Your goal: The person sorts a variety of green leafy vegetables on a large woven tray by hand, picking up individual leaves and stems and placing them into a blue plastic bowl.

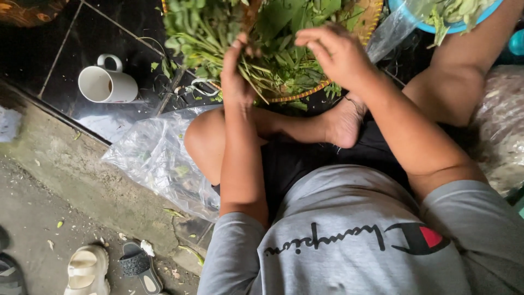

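Note:
I sit cross-legged on a dark tiled floor with a woven basket [305, 97] of green leafy stems [207, 33] in front of me. My left hand [237, 74] is closed around a brownish stem that rises out of the greens. My right hand [333, 52] hovers over the pile with its fingers curled and pinched at some leaves; what it grips is too small to make out. My bare foot [344, 123] lies just under the basket's rim.
A white mug [106, 84] lies on its side on the tiles at left. A clear plastic bag [158, 158] lies beside my left knee. A blue bowl [458, 24] with greens is at top right. Sandals [87, 270] rest on the lower concrete step.

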